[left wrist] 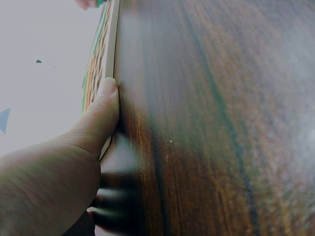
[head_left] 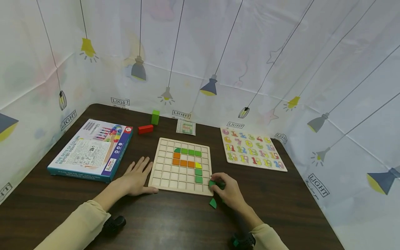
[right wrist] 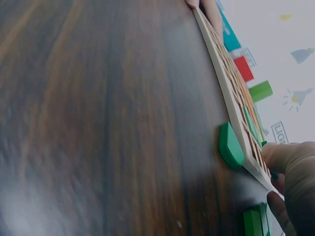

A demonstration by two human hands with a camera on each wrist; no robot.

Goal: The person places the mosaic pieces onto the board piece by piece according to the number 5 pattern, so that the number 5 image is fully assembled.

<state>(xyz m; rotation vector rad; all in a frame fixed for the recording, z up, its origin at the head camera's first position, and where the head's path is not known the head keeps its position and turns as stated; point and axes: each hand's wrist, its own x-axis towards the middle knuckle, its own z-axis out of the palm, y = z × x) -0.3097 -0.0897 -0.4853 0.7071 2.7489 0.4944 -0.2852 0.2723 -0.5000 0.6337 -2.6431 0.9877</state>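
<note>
A wooden grid board (head_left: 162, 173) lies in the middle of the dark table and holds green, orange and yellow tiles. My left hand (head_left: 139, 175) lies flat on the table at the board's left side, its thumb (left wrist: 101, 115) pressed against the board's edge (left wrist: 112, 44). At the board's near right corner my right hand (head_left: 220, 185) pinches a green tile (head_left: 213, 183); the right wrist view shows that tile (right wrist: 256, 222) low down. Another green tile (head_left: 213, 203) lies loose on the table just in front of the board (right wrist: 230, 145).
A flat toy box (head_left: 93, 149) lies at the left. Behind the board are a red block (head_left: 145, 129), an upright green block (head_left: 155, 117) and a small pattern card (head_left: 185, 127). At the right sits a number puzzle (head_left: 251, 149). Printed curtains wall in the table.
</note>
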